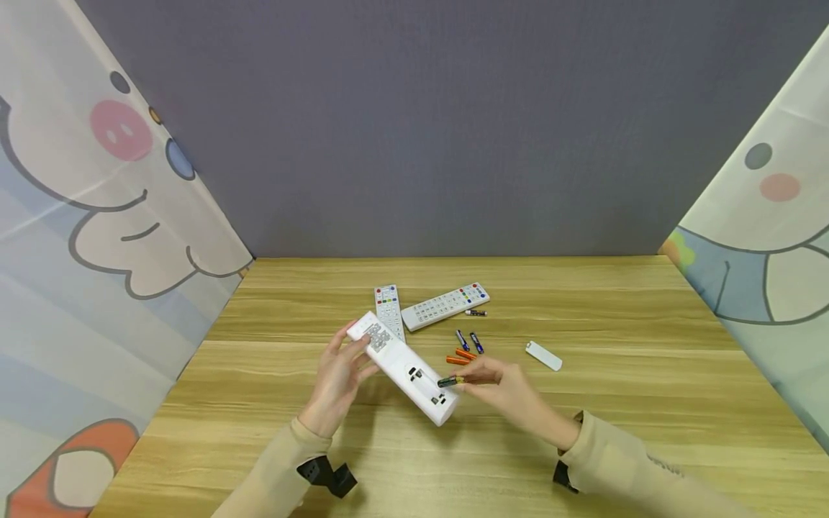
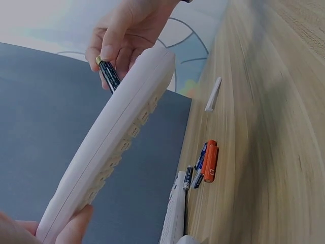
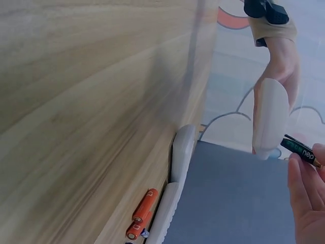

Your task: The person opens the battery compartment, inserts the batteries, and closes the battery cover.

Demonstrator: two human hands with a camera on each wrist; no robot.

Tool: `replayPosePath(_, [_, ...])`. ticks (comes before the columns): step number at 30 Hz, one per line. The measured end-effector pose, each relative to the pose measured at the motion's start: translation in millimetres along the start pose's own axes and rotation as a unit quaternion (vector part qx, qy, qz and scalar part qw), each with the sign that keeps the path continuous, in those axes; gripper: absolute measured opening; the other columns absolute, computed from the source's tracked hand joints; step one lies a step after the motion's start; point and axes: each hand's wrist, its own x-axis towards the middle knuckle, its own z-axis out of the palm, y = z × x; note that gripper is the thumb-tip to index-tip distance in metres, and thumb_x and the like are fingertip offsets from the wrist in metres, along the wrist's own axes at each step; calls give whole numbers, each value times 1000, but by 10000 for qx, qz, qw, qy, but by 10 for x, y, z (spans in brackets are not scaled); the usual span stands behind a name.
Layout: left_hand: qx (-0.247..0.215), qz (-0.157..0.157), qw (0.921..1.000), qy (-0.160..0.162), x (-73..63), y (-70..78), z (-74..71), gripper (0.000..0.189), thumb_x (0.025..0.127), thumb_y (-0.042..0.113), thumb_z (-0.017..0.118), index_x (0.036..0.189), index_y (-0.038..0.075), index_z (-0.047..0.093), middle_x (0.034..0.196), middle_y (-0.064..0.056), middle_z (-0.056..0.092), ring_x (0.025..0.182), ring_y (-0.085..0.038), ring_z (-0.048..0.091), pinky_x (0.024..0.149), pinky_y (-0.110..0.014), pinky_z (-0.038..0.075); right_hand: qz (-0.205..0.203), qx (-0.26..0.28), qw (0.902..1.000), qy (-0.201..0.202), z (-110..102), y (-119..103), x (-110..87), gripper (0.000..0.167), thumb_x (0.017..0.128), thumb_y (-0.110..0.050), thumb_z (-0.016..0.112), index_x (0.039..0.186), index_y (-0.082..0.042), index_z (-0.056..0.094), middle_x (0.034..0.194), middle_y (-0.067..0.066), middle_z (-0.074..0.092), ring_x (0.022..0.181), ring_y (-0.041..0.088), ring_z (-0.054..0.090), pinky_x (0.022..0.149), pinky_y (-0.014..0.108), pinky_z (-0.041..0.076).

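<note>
My left hand (image 1: 338, 381) grips the upper end of a white remote control (image 1: 404, 368), thumb on its label. The remote is tilted above the table, back side up in the head view, its battery compartment (image 1: 425, 386) uncovered with contacts showing at the ends. Its keys face down in the left wrist view. My right hand (image 1: 499, 385) pinches a black battery (image 3: 299, 150) with a gold end between thumb and fingers. In the head view the battery overlaps the edge of the compartment; in the right wrist view its tip is close beside the remote.
Two more white remotes lie behind, a smaller one (image 1: 388, 311) and a larger one (image 1: 445, 306). A dark battery (image 1: 476, 313), two blue batteries (image 1: 477, 343) and two orange batteries (image 1: 458, 360) are on the wooden table (image 1: 622, 345). A white battery cover (image 1: 544, 356) lies to the right.
</note>
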Motion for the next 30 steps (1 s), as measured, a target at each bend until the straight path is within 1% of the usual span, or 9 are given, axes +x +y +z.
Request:
replayPosePath(4, [49, -8, 10000, 11, -1, 0, 11, 47, 88, 1, 46, 132, 8, 32, 109, -12, 50, 80, -18, 61, 74, -34, 53, -688, -356, 9968, 186, 51, 7, -31, 11, 75, -7, 68, 85, -6, 64, 89, 8, 67, 80, 12, 63, 70, 28, 54])
replayPosePath(8, [78, -15, 10000, 29, -6, -3, 20, 47, 88, 1, 46, 132, 9, 33, 111, -13, 49, 80, -18, 61, 74, -33, 53, -1473, -751, 9857, 339, 95, 15, -49, 17, 69, -1, 71, 83, -7, 64, 87, 8, 67, 82, 17, 64, 75, 22, 51])
replayPosePath(10, [73, -18, 10000, 17, -7, -6, 22, 47, 88, 2, 47, 132, 9, 32, 112, -14, 49, 80, -18, 61, 74, -33, 53, -2006, -888, 9749, 382, 112, 35, -35, 19, 67, 1, 72, 83, -5, 63, 87, 9, 67, 82, 21, 64, 78, 20, 50])
replayPosePath(13, [34, -23, 10000, 16, -7, -13, 28, 48, 88, 2, 47, 132, 9, 32, 111, -13, 49, 79, -18, 61, 73, -32, 53, -2786, -1011, 9543, 392, 126, 68, -2, 17, 70, -1, 70, 83, -2, 60, 86, 13, 66, 79, 25, 64, 79, 20, 49])
replayPosePath(16, [5, -15, 10000, 15, -5, -15, 35, 48, 88, 1, 48, 133, 8, 32, 108, -12, 51, 78, -18, 61, 72, -32, 53, -3282, -1172, 9362, 451, 148, 89, 23, 12, 76, -6, 67, 82, 0, 59, 85, 15, 65, 76, 26, 63, 77, 22, 50])
replayPosePath(18, [13, -8, 10000, 20, -4, -18, 40, 48, 87, 1, 48, 133, 8, 32, 106, -11, 52, 78, -18, 61, 72, -32, 54, -3340, -1287, 9325, 482, 159, 97, 24, 12, 78, -10, 65, 82, -1, 58, 85, 14, 64, 76, 25, 63, 77, 21, 50])
replayPosePath(22, [35, 13, 10000, 10, -5, -24, 52, 48, 87, 2, 48, 133, 8, 32, 105, -10, 52, 78, -18, 61, 72, -32, 53, -3281, -1475, 9314, 563, 179, 119, 21, 11, 79, -10, 64, 81, -2, 58, 86, 12, 64, 76, 24, 61, 78, 21, 50])
replayPosePath(28, [46, 44, 10000, -59, -9, -34, 68, 49, 87, 2, 48, 133, 7, 31, 110, -13, 50, 79, -18, 61, 72, -31, 53, -3062, -1569, 9366, 665, 218, 151, 26, 12, 74, -5, 67, 81, -2, 57, 87, 12, 62, 78, 22, 60, 77, 19, 49])
replayPosePath(30, [46, 53, 9999, -77, -15, -35, 77, 49, 87, 2, 49, 133, 8, 31, 112, -13, 50, 80, -18, 61, 72, -32, 53, -2905, -1497, 9426, 681, 232, 146, 25, 16, 70, -2, 69, 81, -2, 56, 88, 12, 61, 80, 23, 59, 78, 18, 49])
